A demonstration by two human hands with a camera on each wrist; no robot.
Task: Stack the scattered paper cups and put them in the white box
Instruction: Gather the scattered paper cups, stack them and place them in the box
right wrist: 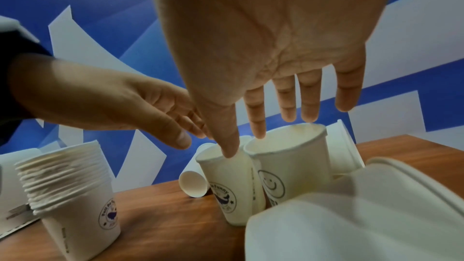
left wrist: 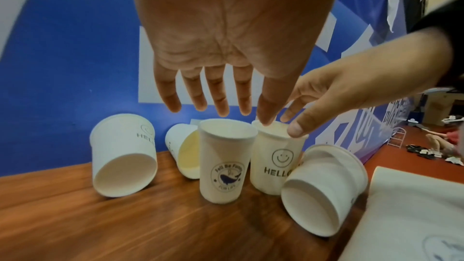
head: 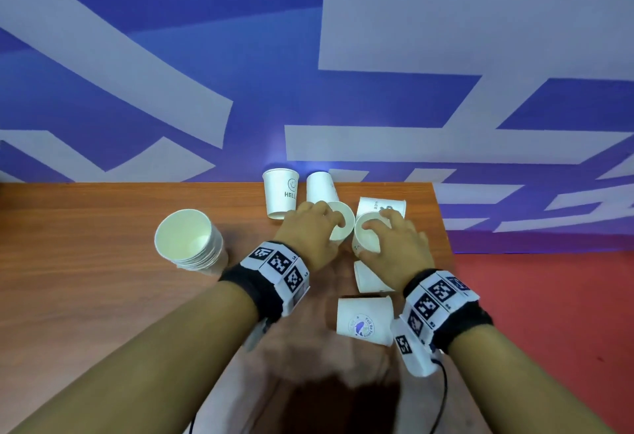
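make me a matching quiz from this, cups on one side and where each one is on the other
1 stack of cups
2 upright whale cup
3 upright smiley cup

A below the fingers of the right hand
B below the fingers of the left hand
C standing apart, toward the left of the table

Pairs: 1-C, 2-B, 3-A

A wooden table (head: 85,228) with a reddish-brown grain stood pushed against a wall (head: 171,56) covered in a blue backdrop printed with broad pale grey-white bands and angular shapes. To the right of the table lay a red floor (head: 549,313), meeting the backdrop at its foot. In the left wrist view, far off to the right, a white wire rack (left wrist: 398,137) and some blurred small items sat on that floor.
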